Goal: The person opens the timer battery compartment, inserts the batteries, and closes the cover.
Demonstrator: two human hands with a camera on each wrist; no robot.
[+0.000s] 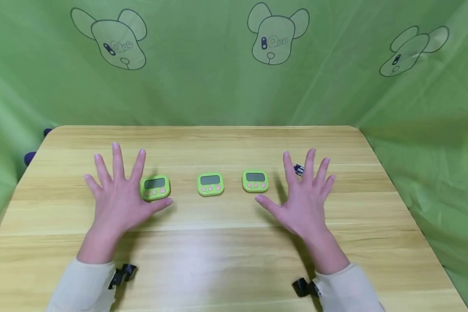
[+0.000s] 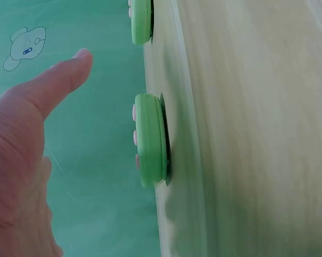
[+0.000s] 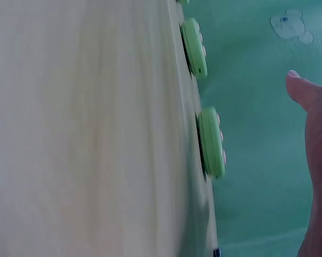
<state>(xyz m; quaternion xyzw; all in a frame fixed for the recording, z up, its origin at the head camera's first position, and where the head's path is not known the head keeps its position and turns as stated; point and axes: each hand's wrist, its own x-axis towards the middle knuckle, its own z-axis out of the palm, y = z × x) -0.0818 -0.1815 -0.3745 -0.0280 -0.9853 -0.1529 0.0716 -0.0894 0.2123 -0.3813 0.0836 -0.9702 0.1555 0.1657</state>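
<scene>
Three green digital timers with grey screens and pink buttons lie in a row on the table. My left hand (image 1: 118, 197) is spread wide above the wood, partly covering the left timer (image 1: 155, 187). In the left wrist view that timer (image 2: 151, 140) sits apart from the thumb. The middle timer (image 1: 210, 184) lies between the hands. Beside the right timer (image 1: 255, 181), my right hand (image 1: 305, 203) hovers with its fingers spread, holding nothing. Small dark batteries (image 1: 299, 170) show between its index and middle fingers, partly hidden; their number is unclear.
The pale wooden table (image 1: 202, 264) has rounded far corners. A green curtain (image 1: 202, 86) printed with cartoon animal heads hangs behind it and along both sides. Black camera mounts (image 1: 121, 275) are strapped at the sleeves.
</scene>
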